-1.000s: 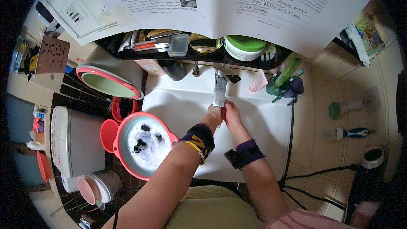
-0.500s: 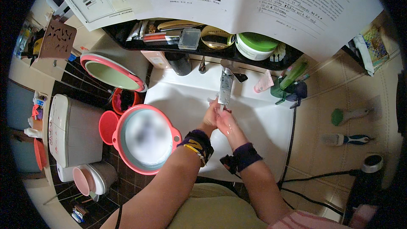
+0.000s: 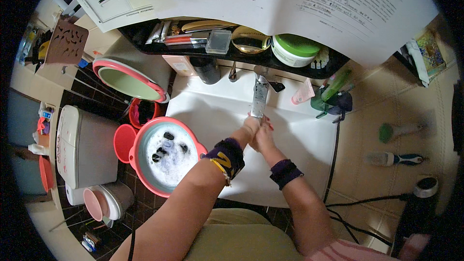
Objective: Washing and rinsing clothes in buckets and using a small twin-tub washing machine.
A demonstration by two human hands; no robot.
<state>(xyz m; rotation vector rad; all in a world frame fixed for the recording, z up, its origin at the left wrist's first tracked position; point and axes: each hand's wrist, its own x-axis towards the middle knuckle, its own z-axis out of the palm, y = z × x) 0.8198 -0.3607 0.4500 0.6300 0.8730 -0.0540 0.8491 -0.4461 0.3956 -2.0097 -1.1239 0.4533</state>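
Under the chrome tap point(image 3: 259, 97) of the white sink point(image 3: 304, 164), my left hand point(image 3: 251, 124) and my right hand point(image 3: 262, 138) are pressed together, fingers folded round each other. Nothing else shows between them; the tap spout partly hides the fingertips. Both wrists wear dark purple bands, the left one point(image 3: 228, 159) with a yellow mark and the right one point(image 3: 286, 173) plain. Left of my hands, a pink-rimmed basin point(image 3: 137, 168) holds white suds with several dark lumps point(image 3: 158, 154) poking through.
Printed papers point(image 3: 285, 0) hang over a black shelf point(image 3: 145, 47) carrying a green-lidded jar point(image 3: 296, 50) and small items. A pink tube point(image 3: 303, 92) and green holder point(image 3: 326, 101) stand on the sink's back ledge. Brushes point(image 3: 396, 158) hang on the right wall; black cables point(image 3: 357, 203) run below.
My hands have shifted slightly and closed more tightly together under the tap. The dark lumps in the basin's suds, blurred before, now show clearly.
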